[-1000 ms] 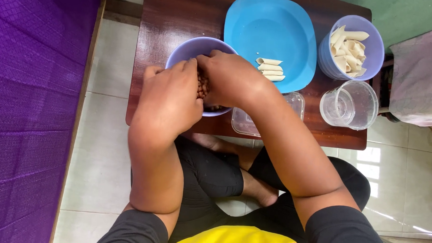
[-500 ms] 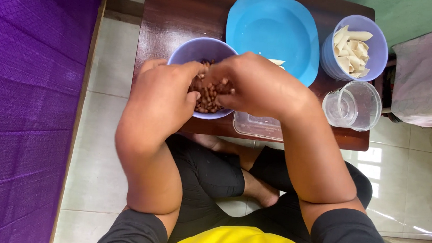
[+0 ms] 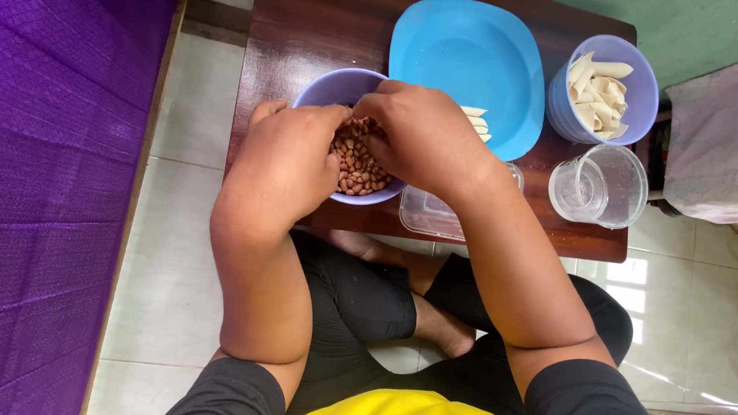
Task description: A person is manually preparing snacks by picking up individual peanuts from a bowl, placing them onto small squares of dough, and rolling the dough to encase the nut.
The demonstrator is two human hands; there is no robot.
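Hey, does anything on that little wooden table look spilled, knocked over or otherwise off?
Nothing stands out. Peanuts stay inside the purple bowl under both hands, and the blue plate, second bowl and clear cup sit upright.

The hands hide much of the peanut bowl.

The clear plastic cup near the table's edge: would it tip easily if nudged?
Probably. The clear cup looks empty and thin-walled, so likely light and easily slid or toppled. It stands close to the table edge, so a push could send it off.
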